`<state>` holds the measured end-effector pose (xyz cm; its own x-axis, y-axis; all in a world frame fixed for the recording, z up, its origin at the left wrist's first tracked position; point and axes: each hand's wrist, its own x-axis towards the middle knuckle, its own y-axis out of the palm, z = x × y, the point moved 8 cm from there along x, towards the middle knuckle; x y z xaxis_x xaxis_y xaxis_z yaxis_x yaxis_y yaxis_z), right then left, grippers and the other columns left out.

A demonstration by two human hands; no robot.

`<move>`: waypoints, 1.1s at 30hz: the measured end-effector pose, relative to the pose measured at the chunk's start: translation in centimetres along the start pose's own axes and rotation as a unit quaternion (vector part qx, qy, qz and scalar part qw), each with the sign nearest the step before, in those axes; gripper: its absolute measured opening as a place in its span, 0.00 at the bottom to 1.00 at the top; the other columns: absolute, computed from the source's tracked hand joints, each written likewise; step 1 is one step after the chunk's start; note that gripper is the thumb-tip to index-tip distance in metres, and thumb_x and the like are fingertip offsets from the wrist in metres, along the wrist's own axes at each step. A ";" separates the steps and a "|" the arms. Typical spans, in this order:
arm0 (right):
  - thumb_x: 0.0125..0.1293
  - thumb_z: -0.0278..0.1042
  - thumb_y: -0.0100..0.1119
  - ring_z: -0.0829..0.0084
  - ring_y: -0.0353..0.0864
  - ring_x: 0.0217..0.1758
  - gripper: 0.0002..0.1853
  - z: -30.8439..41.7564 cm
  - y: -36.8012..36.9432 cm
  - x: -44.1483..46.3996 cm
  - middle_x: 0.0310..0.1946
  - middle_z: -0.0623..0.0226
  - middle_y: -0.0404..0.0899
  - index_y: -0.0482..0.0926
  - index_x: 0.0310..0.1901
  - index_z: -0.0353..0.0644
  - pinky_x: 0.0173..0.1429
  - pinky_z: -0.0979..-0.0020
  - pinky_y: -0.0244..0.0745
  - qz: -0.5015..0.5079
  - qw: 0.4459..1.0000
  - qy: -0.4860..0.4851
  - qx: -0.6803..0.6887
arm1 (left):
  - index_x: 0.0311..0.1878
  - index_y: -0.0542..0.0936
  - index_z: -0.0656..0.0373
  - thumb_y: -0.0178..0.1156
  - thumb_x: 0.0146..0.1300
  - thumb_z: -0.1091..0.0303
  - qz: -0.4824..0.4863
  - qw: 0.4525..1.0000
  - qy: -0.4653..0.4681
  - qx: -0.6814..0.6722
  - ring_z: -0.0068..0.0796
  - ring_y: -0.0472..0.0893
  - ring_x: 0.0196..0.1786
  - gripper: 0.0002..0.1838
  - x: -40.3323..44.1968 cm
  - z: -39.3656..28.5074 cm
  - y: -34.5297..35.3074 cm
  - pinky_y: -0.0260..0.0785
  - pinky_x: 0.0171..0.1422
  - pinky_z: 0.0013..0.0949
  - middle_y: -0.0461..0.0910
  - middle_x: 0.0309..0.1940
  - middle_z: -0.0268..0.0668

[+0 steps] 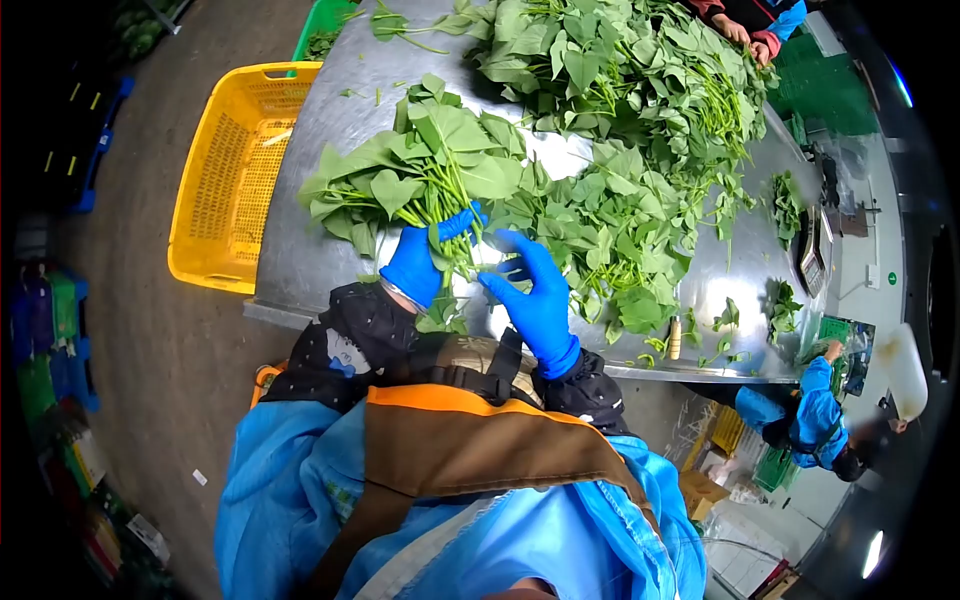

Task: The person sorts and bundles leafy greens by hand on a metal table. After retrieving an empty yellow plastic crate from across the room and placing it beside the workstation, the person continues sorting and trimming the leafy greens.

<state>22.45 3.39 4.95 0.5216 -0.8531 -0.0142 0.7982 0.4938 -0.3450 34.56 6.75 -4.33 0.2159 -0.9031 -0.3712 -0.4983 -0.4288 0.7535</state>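
Note:
My left hand [415, 264], in a blue glove, is wrapped round the stems of a bunch of leafy greens [425, 165] above the near edge of the metal table [330, 105]. The leaves fan out beyond my fist. Just right of the stems, my right hand [535, 290], also gloved in blue, has its thumb and fingers apart, with nothing visible between them. Its fingertips are close to the stem ends. A large pile of greens [610, 70] covers the middle and far part of the table, reaching beside my right hand.
A yellow crate [235, 170] stands left of the table, with a green crate [318, 30] behind it. A wooden handle [675, 338] lies near the front edge. A person's hands [745, 38] work at the far side; another person [822, 412] is at the right.

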 end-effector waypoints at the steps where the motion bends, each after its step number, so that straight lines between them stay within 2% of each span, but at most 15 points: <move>1: 0.49 0.28 0.63 0.72 0.75 0.31 0.16 0.0 0.2 -0.1 0.30 0.67 0.76 0.77 0.42 0.45 0.35 0.74 0.70 0.008 0.999 -0.039 -0.036 | 0.51 0.71 0.65 0.55 0.59 0.68 -0.003 1.000 0.006 -0.019 0.23 0.76 0.38 0.18 -0.2 -0.2 0.5 0.71 0.42 0.25 0.76 0.37 0.34; 4: 0.49 0.28 0.61 0.66 0.74 0.27 0.06 -0.3 0.7 -0.3 0.24 0.66 0.73 0.80 0.31 0.45 0.31 0.72 0.68 0.014 0.990 -0.104 -0.095 | 0.50 0.72 0.65 0.55 0.60 0.68 -0.010 0.999 0.032 0.013 0.23 0.77 0.38 0.17 -0.2 -0.2 0.7 0.70 0.42 0.25 0.77 0.37 0.34; 8: 0.48 0.30 0.60 0.62 0.76 0.29 0.03 -0.5 2.2 -1.5 0.22 0.65 0.75 0.79 0.28 0.46 0.32 0.67 0.69 0.190 0.963 -0.121 -0.146 | 0.48 0.74 0.65 0.54 0.60 0.67 -0.060 0.997 0.035 0.022 0.22 0.77 0.39 0.15 0.5 -1.0 -0.5 0.69 0.44 0.24 0.77 0.38 0.34; 11: 0.48 0.30 0.59 0.60 0.76 0.39 0.18 -3.3 4.1 -4.5 0.36 0.61 0.76 0.76 0.45 0.48 0.39 0.66 0.71 0.330 0.916 -0.112 -0.200 | 0.47 0.76 0.63 0.54 0.60 0.69 -0.067 0.995 0.057 0.048 0.24 0.77 0.40 0.13 1.3 -3.2 -1.1 0.69 0.46 0.25 0.77 0.39 0.34; 13: 0.48 0.33 0.61 0.58 0.74 0.46 0.25 -2.4 0.7 -2.7 0.44 0.59 0.74 0.72 0.52 0.45 0.49 0.63 0.69 0.201 0.944 -0.091 -0.243 | 0.48 0.75 0.63 0.54 0.60 0.70 -0.088 0.992 0.084 0.041 0.24 0.77 0.41 0.13 0.7 -4.0 0.3 0.69 0.47 0.26 0.77 0.40 0.34; 16: 0.48 0.38 0.65 0.62 0.73 0.47 0.29 -1.0 -4.2 0.3 0.45 0.59 0.74 0.68 0.54 0.42 0.51 0.65 0.67 0.042 0.999 -0.019 -0.008 | 0.52 0.73 0.64 0.48 0.61 0.77 -0.018 0.953 0.125 0.274 0.26 0.67 0.57 0.16 -0.3 -3.0 4.5 0.57 0.63 0.31 0.69 0.55 0.40; 17: 0.47 0.39 0.66 0.60 0.73 0.48 0.32 -0.8 -4.8 0.7 0.46 0.58 0.73 0.67 0.55 0.41 0.51 0.65 0.67 0.023 0.998 -0.022 -0.052 | 0.51 0.72 0.66 0.57 0.55 0.76 -0.031 0.971 0.106 0.210 0.24 0.73 0.50 0.18 0.2 -1.2 4.6 0.64 0.55 0.29 0.73 0.48 0.38; 19: 0.43 0.46 0.68 0.53 0.70 0.52 0.39 -2.1 -4.2 0.5 0.48 0.50 0.71 0.64 0.56 0.38 0.54 0.62 0.66 0.039 0.989 -0.036 -0.135 | 0.51 0.72 0.66 0.55 0.57 0.75 -0.021 0.990 0.011 0.142 0.27 0.72 0.52 0.17 -0.5 2.6 7.2 0.63 0.56 0.30 0.72 0.50 0.39; 20: 0.42 0.48 0.68 0.50 0.68 0.54 0.43 -3.6 -3.6 -0.1 0.50 0.45 0.68 0.61 0.57 0.35 0.54 0.60 0.66 0.102 0.989 0.104 -0.010 | 0.52 0.72 0.65 0.55 0.57 0.76 0.085 0.920 0.112 0.367 0.28 0.72 0.52 0.18 -1.4 3.0 8.2 0.63 0.56 0.30 0.72 0.50 0.40; 21: 0.41 0.48 0.68 0.48 0.69 0.53 0.45 -4.9 -4.1 -0.7 0.51 0.44 0.68 0.59 0.59 0.35 0.53 0.60 0.67 0.079 0.991 0.112 0.011 | 0.53 0.71 0.65 0.54 0.57 0.75 0.069 0.946 0.055 0.312 0.28 0.72 0.52 0.18 -1.3 4.2 8.8 0.63 0.56 0.30 0.72 0.50 0.40; 23: 0.44 0.46 0.67 0.52 0.75 0.44 0.33 -5.3 -6.7 -1.8 0.42 0.51 0.75 0.68 0.52 0.41 0.46 0.64 0.70 0.019 0.995 0.083 -0.047 | 0.53 0.69 0.66 0.52 0.58 0.74 -0.020 0.984 -0.107 0.139 0.30 0.73 0.51 0.19 -1.9 6.9 10.2 0.64 0.56 0.31 0.72 0.50 0.40; 25: 0.43 0.41 0.64 0.57 0.77 0.40 0.24 -5.7 -8.2 -2.7 0.36 0.56 0.77 0.74 0.44 0.44 0.42 0.65 0.72 0.107 0.984 0.144 -0.020 | 0.51 0.71 0.65 0.53 0.56 0.74 0.066 0.957 -0.061 0.274 0.29 0.74 0.48 0.18 -1.7 8.8 11.0 0.65 0.54 0.30 0.74 0.47 0.39; 27: 0.42 0.37 0.61 0.56 0.77 0.34 0.15 -7.1 -10.5 -3.8 0.33 0.60 0.79 0.77 0.35 0.46 0.37 0.62 0.72 0.016 0.998 0.051 -0.027 | 0.46 0.73 0.64 0.58 0.53 0.72 0.082 0.944 -0.086 0.307 0.26 0.75 0.42 0.16 -1.4 11.8 11.5 0.67 0.48 0.28 0.75 0.40 0.34; 28: 0.42 0.39 0.61 0.55 0.77 0.33 0.13 -7.7 -10.9 -4.0 0.30 0.57 0.78 0.78 0.31 0.45 0.36 0.63 0.72 0.027 0.991 0.055 -0.115 | 0.46 0.73 0.64 0.58 0.53 0.72 0.091 0.949 -0.080 0.290 0.26 0.75 0.42 0.16 -1.2 12.9 13.3 0.67 0.47 0.28 0.76 0.40 0.34; 33: 0.44 0.41 0.60 0.55 0.77 0.34 0.13 -11.8 -21.2 -7.2 0.31 0.56 0.78 0.80 0.34 0.46 0.38 0.63 0.72 -0.032 0.997 0.071 0.002 | 0.47 0.73 0.64 0.58 0.55 0.68 0.179 0.916 -0.147 0.326 0.25 0.74 0.44 0.17 -1.0 20.6 22.6 0.64 0.51 0.29 0.75 0.43 0.33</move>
<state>-1.78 -2.92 1.32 0.4225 -0.8978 -0.1244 0.8294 0.4384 -0.3463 5.76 -1.55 1.86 -0.2479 -0.8973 -0.3652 -0.9094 0.0856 0.4070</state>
